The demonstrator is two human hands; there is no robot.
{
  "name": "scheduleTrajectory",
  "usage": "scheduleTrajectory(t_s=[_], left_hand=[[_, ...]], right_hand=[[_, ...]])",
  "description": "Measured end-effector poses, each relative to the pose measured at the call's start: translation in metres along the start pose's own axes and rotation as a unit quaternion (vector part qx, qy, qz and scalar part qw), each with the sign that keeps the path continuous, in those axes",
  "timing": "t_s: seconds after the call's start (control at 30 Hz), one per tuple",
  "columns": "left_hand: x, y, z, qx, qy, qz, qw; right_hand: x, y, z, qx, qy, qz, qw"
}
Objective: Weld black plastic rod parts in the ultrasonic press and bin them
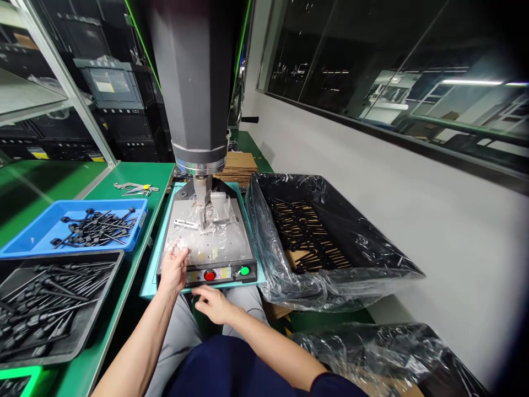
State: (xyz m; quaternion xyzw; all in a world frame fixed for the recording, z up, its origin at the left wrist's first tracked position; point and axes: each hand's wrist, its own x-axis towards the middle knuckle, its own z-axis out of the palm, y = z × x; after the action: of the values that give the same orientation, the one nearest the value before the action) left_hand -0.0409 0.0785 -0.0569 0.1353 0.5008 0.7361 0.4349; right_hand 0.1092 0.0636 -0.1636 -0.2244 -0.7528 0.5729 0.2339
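Head view, and we're looking down on a press: its grey column (194, 82) drops to a base plate (231, 251) wrapped in clear film (219, 237). Writing first: the label strip (222, 273) on the front panel sits between the red button (209, 275) and the green button (244, 271), but its print is too small to read, and so are the yellow tags on the dark crates (124, 127) up at 11 o'clock. Left hand (174, 268) is at the plate's 7 o'clock corner, fingers (182, 253) bunched together and pinching a crumpled fold of that film. The wad is a lump with no long axis I can call, while the sheet itself lies flat, running 6 to 12 toward the column. Right hand (212, 303) hovers just under the front panel at 6 o'clock, fingers loosely spread, holding nothing, near the red button. Out at 9 o'clock on the green counter (124, 286), a blue tray (37, 237) and a black tray (107, 292) hold black rods lying roughly 8 to 2. Small metal tools (134, 188) lie at 10 o'clock. A bag-lined black bin (372, 242) of parts crowds the plate's 3 o'clock edge, and cardboard (239, 165) is stacked behind at 1 o'clock.
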Motion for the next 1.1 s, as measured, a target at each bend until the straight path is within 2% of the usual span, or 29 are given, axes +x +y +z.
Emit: scheduleTrajectory(t_s=[0.07, 0.17, 0.27, 0.4, 0.47, 0.6, 0.7, 0.87, 1.0, 1.1], left_hand=[[-0.001, 0.010, 0.013, -0.019, -0.021, 0.014, 1.000], [-0.001, 0.024, 0.031, -0.070, -0.049, 0.012, 0.996], [0.002, 0.033, 0.044, -0.103, -0.060, 0.015, 0.993], [0.012, 0.039, 0.053, -0.105, -0.071, 0.027, 0.992], [0.019, 0.040, 0.055, -0.103, -0.068, 0.026, 0.992], [0.033, 0.037, 0.054, -0.095, -0.048, 0.018, 0.994], [0.041, 0.035, 0.052, -0.095, -0.036, 0.015, 0.995], [0.050, 0.033, 0.050, -0.079, -0.016, 0.026, 0.996], [0.056, 0.032, 0.050, -0.086, -0.014, 0.027, 0.996], [0.062, 0.028, 0.047, -0.090, -0.024, 0.032, 0.995]], right_hand=[[0.025, -0.015, -0.001, -0.076, 0.018, -0.077, 0.994], [0.064, -0.030, -0.007, -0.180, 0.088, -0.131, 0.971], [0.100, -0.034, -0.024, -0.237, 0.195, -0.131, 0.942], [0.151, -0.039, -0.069, -0.242, 0.350, -0.088, 0.901], [0.176, -0.045, -0.095, -0.236, 0.371, -0.075, 0.895], [0.209, -0.055, -0.133, -0.195, 0.323, -0.039, 0.925], [0.215, -0.059, -0.148, -0.151, 0.307, -0.031, 0.939], [0.202, -0.065, -0.148, -0.085, 0.357, -0.032, 0.930], [0.174, -0.066, -0.129, 0.097, 0.342, -0.010, 0.935], [0.142, -0.061, -0.109, 0.243, 0.286, 0.063, 0.925]])
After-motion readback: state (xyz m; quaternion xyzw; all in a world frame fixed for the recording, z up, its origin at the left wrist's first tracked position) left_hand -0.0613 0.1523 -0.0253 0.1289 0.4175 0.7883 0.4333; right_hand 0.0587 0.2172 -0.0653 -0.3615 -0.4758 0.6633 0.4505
